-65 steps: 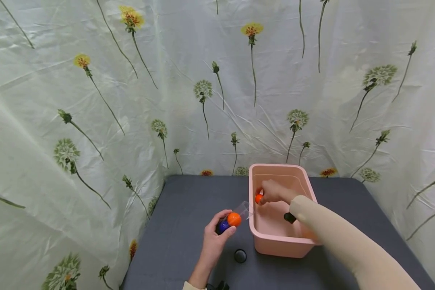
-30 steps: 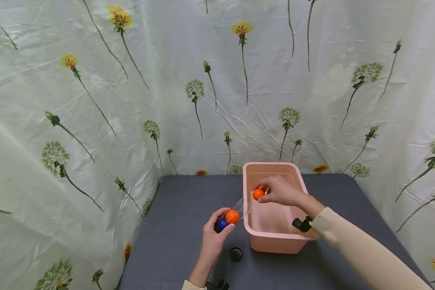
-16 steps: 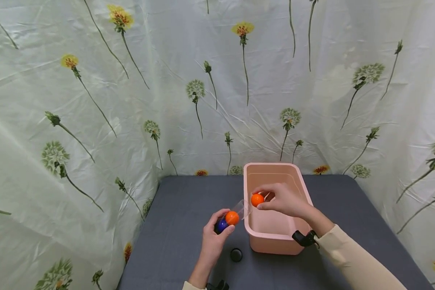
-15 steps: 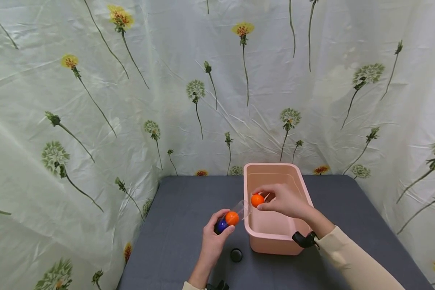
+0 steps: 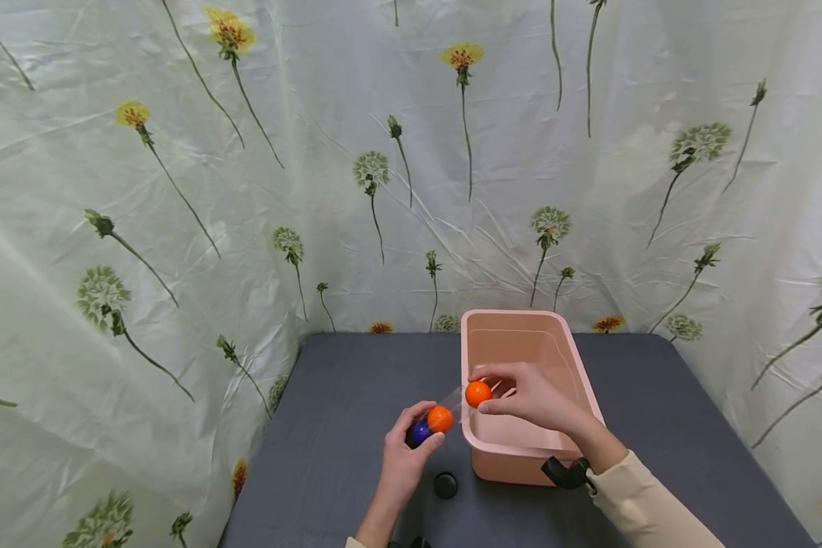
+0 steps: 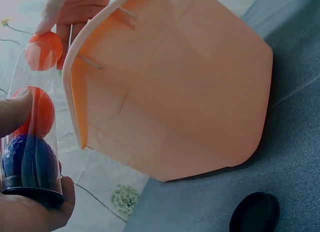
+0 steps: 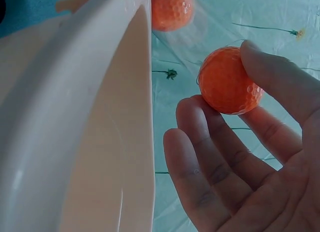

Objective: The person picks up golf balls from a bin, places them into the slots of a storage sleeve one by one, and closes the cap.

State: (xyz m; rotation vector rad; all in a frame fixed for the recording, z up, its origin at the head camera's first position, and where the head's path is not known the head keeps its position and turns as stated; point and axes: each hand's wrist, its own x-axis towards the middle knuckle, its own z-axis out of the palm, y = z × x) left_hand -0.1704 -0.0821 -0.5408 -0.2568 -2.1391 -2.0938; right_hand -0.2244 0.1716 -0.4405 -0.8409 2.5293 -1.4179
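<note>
Left hand (image 5: 403,449) grips a clear plastic tube (image 6: 52,84) near its black base (image 6: 35,191), thumb across the front; head view hides most of the lower tube behind the fingers. Inside: a dark blue dimpled ball (image 6: 30,159) above the base, an orange dimpled ball (image 6: 42,111) resting against it, the latter partly under the thumb. Only part of the blue one shows from the head.

Right hand (image 5: 530,399) pinches a second orange dimpled ball (image 7: 225,81) between thumb and fingertips at the tube's mouth, the other fingers spread loosely. Its lower part shows through the clear wall from the left wrist — how far it sits inside is hard to judge, the plastic being so faint.

In the way: the pink rectangular plastic bin (image 5: 514,468). Its left rim stands right beside the tube's mouth, and the right hand and forearm cover part of its floor. From the right wrist the rim is blurred and fills the left; the tube's orange ball is cut off at the top edge.

Round black cap (image 5: 445,485) on the dark grey table (image 5: 356,373), near the bin's front-left corner, apart from it. Black wrist mount (image 5: 567,472) overlaps the bin's near side; beige sleeve (image 5: 651,502) runs out of frame below. Behind all — white flower-printed curtain (image 5: 315,114).
</note>
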